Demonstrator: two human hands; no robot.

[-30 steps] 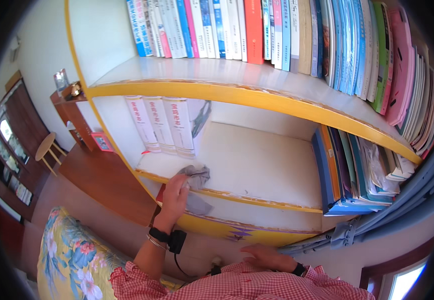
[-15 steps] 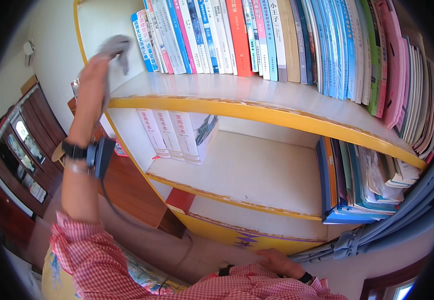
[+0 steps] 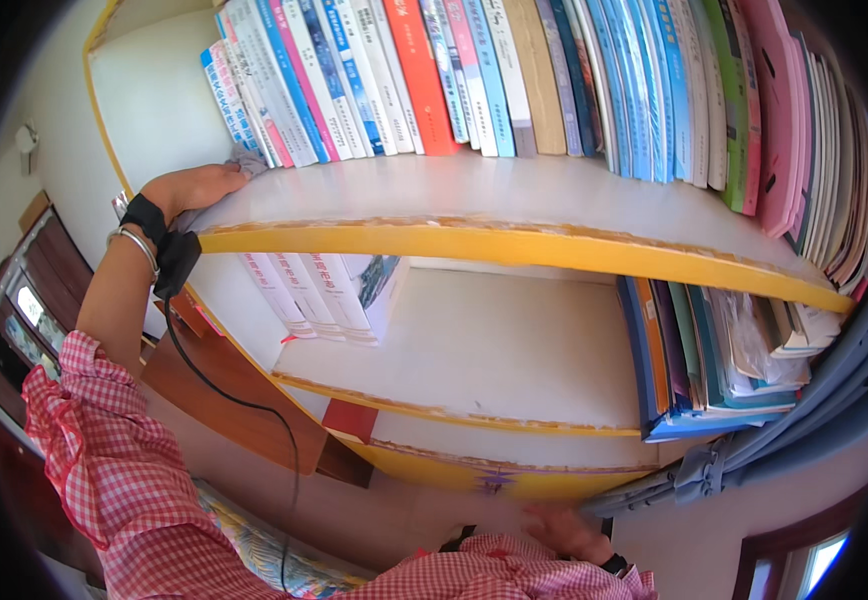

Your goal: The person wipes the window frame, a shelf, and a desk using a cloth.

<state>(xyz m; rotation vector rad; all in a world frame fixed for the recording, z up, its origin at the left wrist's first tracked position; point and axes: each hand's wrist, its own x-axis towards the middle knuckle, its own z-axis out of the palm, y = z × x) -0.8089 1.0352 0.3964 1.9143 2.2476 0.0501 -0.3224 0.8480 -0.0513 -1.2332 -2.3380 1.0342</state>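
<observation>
My left hand (image 3: pixel 197 188) is on the left end of the bookcase's upper shelf (image 3: pixel 434 192), closed on a grey cloth (image 3: pixel 248 160). The cloth is bunched under the fingers, pressed to the white board next to the leftmost book (image 3: pixel 229 98) of the upright row. A black strap and a bracelet circle that wrist, and a black device with a cable hangs there. Low in front of my body, my right hand (image 3: pixel 566 532) is somewhat blurred. Its fingers look loosely extended, with nothing seen in them.
Upright books, a red one (image 3: pixel 420 80) among them, and pink folders (image 3: pixel 780 120) line the upper shelf. Below stand thick white volumes (image 3: pixel 339 300) and blue folders (image 3: pixel 642 345). A red box (image 3: pixel 350 420) sits lower. Grey-blue curtain (image 3: pixel 734 465) hangs right; a brown desk (image 3: pixel 219 385) stands left.
My left hand has come down with the cloth from the upper side panel onto the shelf board. The view has shifted slightly. My right hand stays low.
</observation>
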